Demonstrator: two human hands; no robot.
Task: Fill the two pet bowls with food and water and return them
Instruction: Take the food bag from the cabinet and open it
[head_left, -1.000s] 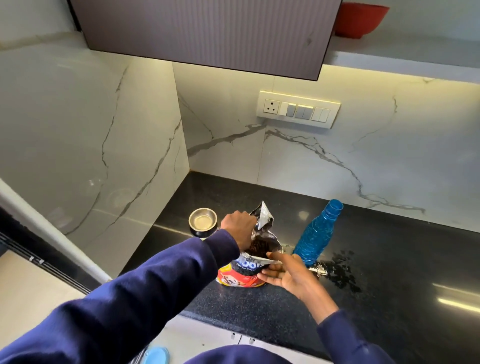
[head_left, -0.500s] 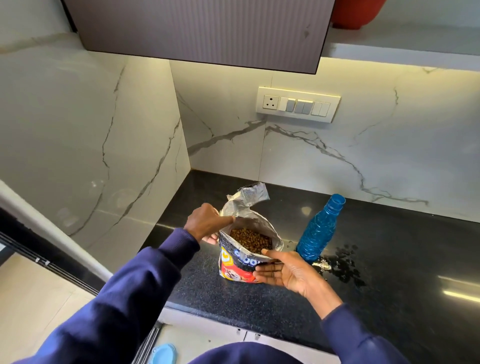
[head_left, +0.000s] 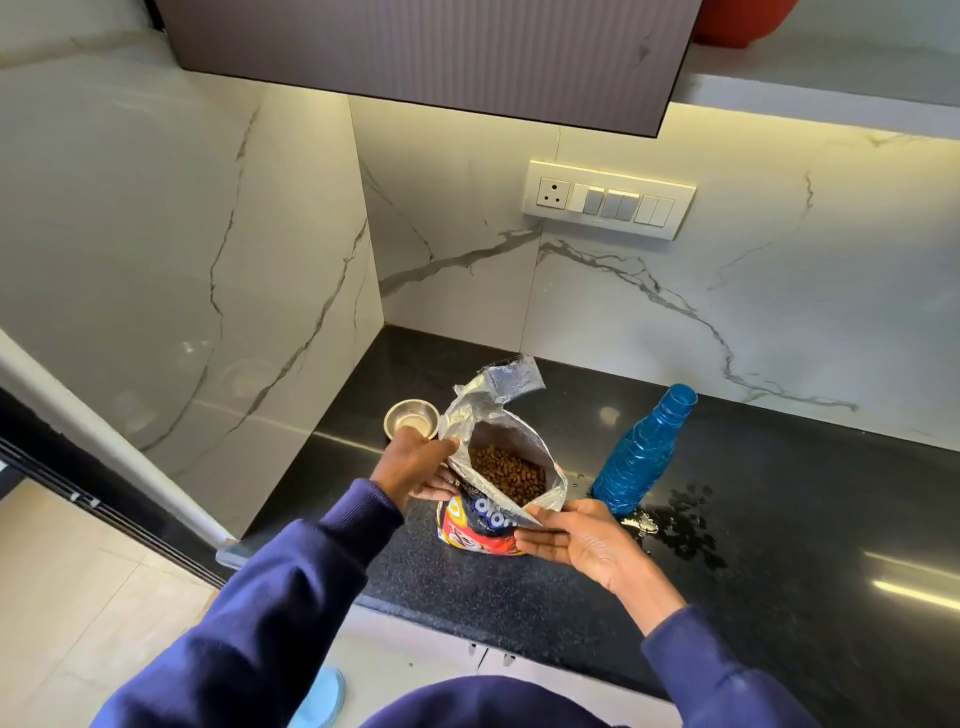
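Note:
An open pet food bag (head_left: 483, 525) with a silver lining stands on the black counter (head_left: 779, 519), brown kibble (head_left: 506, 470) showing inside. My left hand (head_left: 415, 465) pinches the bag's left rim. My right hand (head_left: 571, 538) pinches the front right rim with thumb over fingers. A small steel bowl (head_left: 411, 417) sits just behind my left hand, near the corner wall. A blue plastic water bottle (head_left: 641, 454), without a cap, stands to the right of the bag. Only one bowl is in view.
Spilled water (head_left: 680, 525) lies on the counter right of the bottle. Marble walls close the left and back sides. A dark cabinet (head_left: 415, 47) hangs overhead. A switch panel (head_left: 608, 200) is on the back wall. The counter's front edge runs below my hands.
The bag's mouth has been pulled wider open, so the kibble now shows fully. My left hand moved from the bag's top to its left rim. The bowl is uncovered again.

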